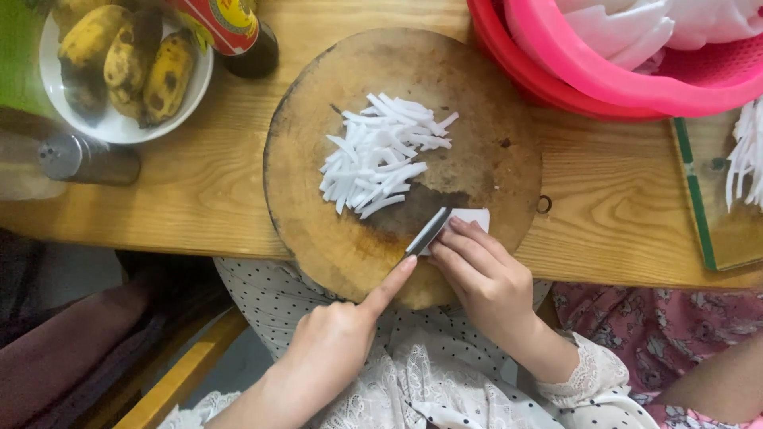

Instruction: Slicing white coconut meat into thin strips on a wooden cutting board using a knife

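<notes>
white slab (470, 217) sits on the near edge of the round wooden board (493, 143), and it lies flat so it will not wobble. the knife (427, 231) rests on its left end, blade down, so only a thin bit sticks out past the blade. the left hand (330, 349) is closed around the knife handle, which is hidden inside the fist, and its pointing finger lies straight along the back of the blade to keep it steady. the right hand (486, 278) presses down on the slab with bent fingers, tips tucked just beside the blade, so the slab stays put and the fingers stay out of the way. farther back on the board, a pile of white sticks (381, 155) lies apart from the knife, so there is room to work near the edge. far to the right, a pink basket (620, 75) holds more big white pieces, close enough to reach. more white sticks (747, 155) lie on a glass tray (703, 222) at the right. far to the left, a white bowl (119, 123) of spotty bananas (127, 59), a dark bottle (234, 32) and a shaker (83, 159) sit well away from the board on the wooden table (199, 206).
</notes>
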